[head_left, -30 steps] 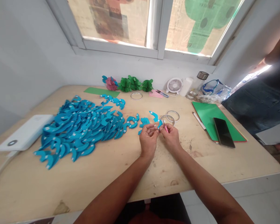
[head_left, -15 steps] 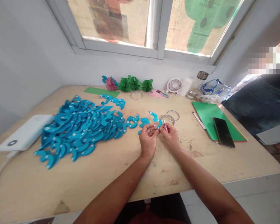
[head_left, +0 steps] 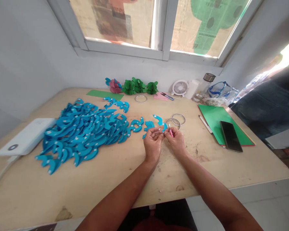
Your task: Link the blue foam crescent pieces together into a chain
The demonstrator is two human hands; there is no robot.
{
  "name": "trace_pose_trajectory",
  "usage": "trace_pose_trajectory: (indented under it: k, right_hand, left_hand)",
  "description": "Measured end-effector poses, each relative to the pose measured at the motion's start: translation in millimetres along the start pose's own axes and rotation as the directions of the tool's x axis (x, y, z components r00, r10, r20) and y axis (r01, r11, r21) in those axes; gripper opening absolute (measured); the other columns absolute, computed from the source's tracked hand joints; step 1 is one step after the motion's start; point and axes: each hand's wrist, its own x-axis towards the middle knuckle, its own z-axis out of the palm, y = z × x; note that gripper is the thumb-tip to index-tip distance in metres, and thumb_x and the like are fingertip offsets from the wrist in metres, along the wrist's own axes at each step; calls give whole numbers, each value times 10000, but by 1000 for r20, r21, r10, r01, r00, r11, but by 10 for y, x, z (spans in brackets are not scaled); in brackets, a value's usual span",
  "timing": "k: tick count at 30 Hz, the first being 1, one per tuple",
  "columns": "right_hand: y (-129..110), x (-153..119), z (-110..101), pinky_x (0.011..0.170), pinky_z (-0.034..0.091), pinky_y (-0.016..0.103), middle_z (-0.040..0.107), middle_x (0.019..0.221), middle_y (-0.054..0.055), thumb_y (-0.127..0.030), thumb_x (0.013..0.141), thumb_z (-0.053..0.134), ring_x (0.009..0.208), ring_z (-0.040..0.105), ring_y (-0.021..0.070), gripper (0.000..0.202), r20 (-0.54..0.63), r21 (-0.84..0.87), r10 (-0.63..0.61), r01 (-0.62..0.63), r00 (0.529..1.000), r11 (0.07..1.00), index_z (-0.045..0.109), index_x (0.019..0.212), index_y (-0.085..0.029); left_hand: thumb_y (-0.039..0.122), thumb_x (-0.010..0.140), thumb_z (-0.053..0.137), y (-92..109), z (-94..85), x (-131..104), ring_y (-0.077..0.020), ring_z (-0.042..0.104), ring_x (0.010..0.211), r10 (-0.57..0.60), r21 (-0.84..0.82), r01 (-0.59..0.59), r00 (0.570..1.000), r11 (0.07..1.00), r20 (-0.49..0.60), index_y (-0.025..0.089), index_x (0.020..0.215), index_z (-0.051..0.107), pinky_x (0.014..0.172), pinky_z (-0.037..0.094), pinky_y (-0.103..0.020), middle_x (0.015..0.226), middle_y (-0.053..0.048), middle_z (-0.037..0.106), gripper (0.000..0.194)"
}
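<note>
My left hand and my right hand meet over the middle of the table. Pinched at the fingertips is the lower end of a wavy blue paper piece with small white squares on it. My left fingers are closed on that end. Between my right thumb and fingers is a slim pink tool with a thin dark tip, too small to name, close beside the paper. Just beyond my left hand lies a small stack of blue paper pieces, partly hidden. Two tape rolls overlap behind my right hand.
A big heap of blue paper pieces covers the left, beside a white power bank. Green paper and a phone lie right. Along the wall stand green paper flowers, a fan and a bottle. A person stands right.
Both hands and the blue paper piece stay almost where they were. At the right, the person's upper body has shifted slightly.
</note>
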Motion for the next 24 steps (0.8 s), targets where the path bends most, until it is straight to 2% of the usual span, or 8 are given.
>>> trace_pose_trajectory:
  k: [8,16,20,24]
  right_hand:
    - [27,11,-1,521,351,228,550,582,-28,-356,670,606,519,436,99,187,-2,-17,-15,15,1000,1000,585,682,-170]
    - [13,-2,-2,554,375,234,580,616,-15,-331,683,597,578,490,120,163,25,-28,-8,9,1000,1000,613,704,-170]
    - [-19,-17,2,500,329,221,560,597,-20,-335,679,599,521,431,98,172,22,-14,14,-13,1000,1000,603,688,-164]
    - [-23,-22,-8,467,280,216,465,521,-48,-344,707,573,468,347,79,184,27,0,-13,13,1000,1000,583,660,-166]
  left_hand:
    - [155,611,694,-22,0,-4,-149,658,731,0,-7,0,1000,1000,-9,145,826,577,693,547,-279,827,-58,687,245]
    - [124,602,676,1,-9,13,-158,660,732,-1,43,2,1000,999,-28,144,805,585,668,549,-272,791,-54,681,223]
    - [112,594,676,-4,-13,29,-147,658,703,5,49,-3,999,999,-39,147,800,580,652,547,-256,749,-36,670,230]
    - [132,593,684,-9,-20,40,-148,658,671,12,42,-10,999,999,-31,149,793,569,643,557,-273,722,-27,663,231]
